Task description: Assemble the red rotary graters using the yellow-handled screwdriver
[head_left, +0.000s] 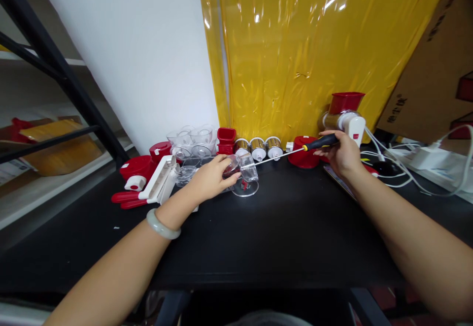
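Note:
My left hand [212, 177] is closed around a clear plastic part [248, 168], which it holds just above the black tabletop. A screwdriver [320, 142] with a black and yellow handle is gripped in my right hand [343, 154]. Its long metal shaft slants down to the left, and the tip is at the clear part; whether it touches is hard to tell. Behind the clear part stand several metal grater drums [257, 148] with white ends. Red plastic pieces [226, 140] are stacked beside them.
Clear plastic cups [192, 139], red bases [137, 169] and a white piece with red handles [160, 180] lie at the left. Another red base [303, 153] sits right of the drums. An assembled red and white grater [347, 114] stands behind my right hand, near white cables [395, 151].

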### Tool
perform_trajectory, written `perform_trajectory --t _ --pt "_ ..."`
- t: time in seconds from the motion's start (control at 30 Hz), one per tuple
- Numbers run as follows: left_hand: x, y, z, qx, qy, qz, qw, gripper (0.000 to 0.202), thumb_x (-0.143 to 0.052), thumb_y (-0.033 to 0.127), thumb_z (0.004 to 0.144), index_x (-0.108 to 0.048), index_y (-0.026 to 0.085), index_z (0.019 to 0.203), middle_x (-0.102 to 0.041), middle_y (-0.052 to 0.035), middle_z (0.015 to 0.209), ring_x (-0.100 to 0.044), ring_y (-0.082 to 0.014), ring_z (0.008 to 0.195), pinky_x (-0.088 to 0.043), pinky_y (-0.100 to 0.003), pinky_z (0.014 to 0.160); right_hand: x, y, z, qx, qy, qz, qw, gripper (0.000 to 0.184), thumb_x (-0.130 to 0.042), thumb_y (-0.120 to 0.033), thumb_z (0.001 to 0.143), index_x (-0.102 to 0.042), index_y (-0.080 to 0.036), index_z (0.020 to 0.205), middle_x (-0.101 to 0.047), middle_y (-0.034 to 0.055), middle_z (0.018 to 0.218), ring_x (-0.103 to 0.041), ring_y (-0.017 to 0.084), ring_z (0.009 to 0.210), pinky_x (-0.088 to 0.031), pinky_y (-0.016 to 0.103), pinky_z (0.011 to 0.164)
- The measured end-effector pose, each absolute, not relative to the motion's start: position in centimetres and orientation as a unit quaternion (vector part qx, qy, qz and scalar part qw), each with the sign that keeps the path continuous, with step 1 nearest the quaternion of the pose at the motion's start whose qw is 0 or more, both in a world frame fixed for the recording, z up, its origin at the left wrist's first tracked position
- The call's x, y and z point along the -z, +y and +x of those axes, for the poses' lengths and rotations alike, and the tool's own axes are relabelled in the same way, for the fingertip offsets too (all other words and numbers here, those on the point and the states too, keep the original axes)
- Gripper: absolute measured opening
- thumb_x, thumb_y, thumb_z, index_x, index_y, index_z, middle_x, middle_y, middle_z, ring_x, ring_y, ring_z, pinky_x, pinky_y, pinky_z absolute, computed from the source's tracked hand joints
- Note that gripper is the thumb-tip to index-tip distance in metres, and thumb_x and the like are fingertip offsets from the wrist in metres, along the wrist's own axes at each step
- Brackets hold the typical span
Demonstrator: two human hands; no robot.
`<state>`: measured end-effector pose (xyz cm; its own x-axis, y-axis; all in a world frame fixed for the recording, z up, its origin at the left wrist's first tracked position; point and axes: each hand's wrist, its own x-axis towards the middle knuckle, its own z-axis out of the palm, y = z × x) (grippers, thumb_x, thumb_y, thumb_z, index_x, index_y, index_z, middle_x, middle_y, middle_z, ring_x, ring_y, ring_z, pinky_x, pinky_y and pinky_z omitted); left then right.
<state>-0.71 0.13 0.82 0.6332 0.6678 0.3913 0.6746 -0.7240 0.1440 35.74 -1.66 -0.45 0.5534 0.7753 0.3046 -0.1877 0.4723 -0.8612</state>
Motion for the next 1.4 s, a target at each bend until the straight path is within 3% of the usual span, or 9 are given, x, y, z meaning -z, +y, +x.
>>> perform_trajectory --t 0.23,0.4,0.5,0.6,0.7,0.8,0.93,1.1,1.4 --pt "-0.8 0.1 -0.8 0.219 -0.368 -0.904 -0.001 0.033 -0.051 0.049 0.094 -0.060 0.019 0.103 -0.059 -0.0113 0.115 -0.063 -0.0257 0.100 -0.052 -0.041 0.087 0.9 -1.4 35.8 -0.253 -0.400 -0.394 0.788 0.013 -0.056 -0.033 0.082 -0.060 -0.020 0.084 -0.049 -0.0061 0.044 -0.043 0.012 0.029 -0.037 0.022 0.028" --pt "-0.8 0.1 -0.8 0.218 -0.370 -0.903 0.001 0.033 -0.051 0.049 0.093 -0.060 0.019 0.102 -0.059 -0.0116 0.115 -0.064 -0.0262 0.100 -0.052 -0.042 0.088 0.8 -1.5 35.5 -0.239 -0.437 -0.383 0.778 0.031 -0.060 -0.048 0.085 -0.057 -0.020 0.072 -0.038 -0.0071 0.034 -0.038 0.011 0.025 -0.029 0.021 0.028" --pt "-0.8 0.2 -0.7 0.215 -0.371 -0.903 0.003 0.032 -0.051 0.049 0.093 -0.059 0.019 0.100 -0.059 -0.0113 0.114 -0.063 -0.0261 0.100 -0.052 -0.042 0.089 0.4 -1.6 35.3 -0.261 -0.413 -0.400 0.776 0.037 -0.048 -0.049 0.091 -0.056 -0.020 0.071 -0.043 -0.0049 0.037 -0.043 0.012 0.028 -0.034 0.022 0.030" --pt "-0.8 0.2 -0.7 0.212 -0.370 -0.904 0.006 0.033 -0.050 0.049 0.094 -0.059 0.018 0.098 -0.059 -0.0113 0.114 -0.063 -0.0255 0.098 -0.052 -0.042 0.089 -0.1 -2.0 35.1 -0.313 -0.359 -0.413 0.777 0.032 -0.034 -0.033 0.093 -0.057 -0.019 0.074 -0.055 -0.0008 0.054 -0.054 0.014 0.038 -0.041 0.023 0.031" --pt "-0.8 0.2 -0.8 0.214 -0.368 -0.905 0.006 0.033 -0.050 0.050 0.094 -0.059 0.019 0.100 -0.058 -0.0116 0.116 -0.063 -0.0258 0.100 -0.052 -0.042 0.089 -0.2 -2.2 34.9 -0.313 -0.338 -0.403 0.791 0.024 -0.036 -0.023 0.087 -0.058 -0.019 0.076 -0.057 -0.0002 0.067 -0.058 0.013 0.047 -0.043 0.021 0.031" --pt "-0.8 0.2 -0.8 0.216 -0.366 -0.905 0.005 0.033 -0.050 0.050 0.094 -0.059 0.019 0.100 -0.059 -0.0115 0.116 -0.063 -0.0263 0.101 -0.052 -0.043 0.089 0.1 -2.0 35.1 -0.296 -0.349 -0.401 0.794 0.017 -0.047 -0.026 0.083 -0.059 -0.019 0.073 -0.056 -0.0006 0.072 -0.056 0.011 0.049 -0.044 0.020 0.033" --pt "-0.8 0.2 -0.8 0.219 -0.365 -0.905 0.003 0.032 -0.050 0.049 0.094 -0.059 0.019 0.099 -0.059 -0.0117 0.115 -0.063 -0.0259 0.100 -0.051 -0.042 0.089 0.7 -1.5 35.6 -0.282 -0.372 -0.417 0.780 0.015 -0.059 -0.035 0.082 -0.059 -0.020 0.078 -0.058 -0.0024 0.062 -0.055 0.012 0.041 -0.043 0.022 0.033" --pt "-0.8 0.2 -0.8 0.217 -0.366 -0.905 0.001 0.032 -0.050 0.049 0.094 -0.059 0.019 0.100 -0.059 -0.0116 0.115 -0.063 -0.0261 0.102 -0.051 -0.041 0.089 0.9 -1.3 35.8 -0.259 -0.418 -0.398 0.775 0.028 -0.063 -0.046 0.084 -0.055 -0.021 0.074 -0.045 -0.0070 0.040 -0.045 0.011 0.029 -0.036 0.021 0.031" --pt "-0.8 0.2 -0.8 0.216 -0.368 -0.904 0.005 0.032 -0.050 0.049 0.094 -0.059 0.019 0.102 -0.059 -0.0120 0.118 -0.063 -0.0270 0.103 -0.051 -0.042 0.090 0.4 -1.7 35.2 -0.259 -0.410 -0.394 0.781 0.033 -0.065 -0.046 0.085 -0.053 -0.020 0.068 -0.048 -0.0052 0.043 -0.039 0.009 0.027 -0.028 0.020 0.026"
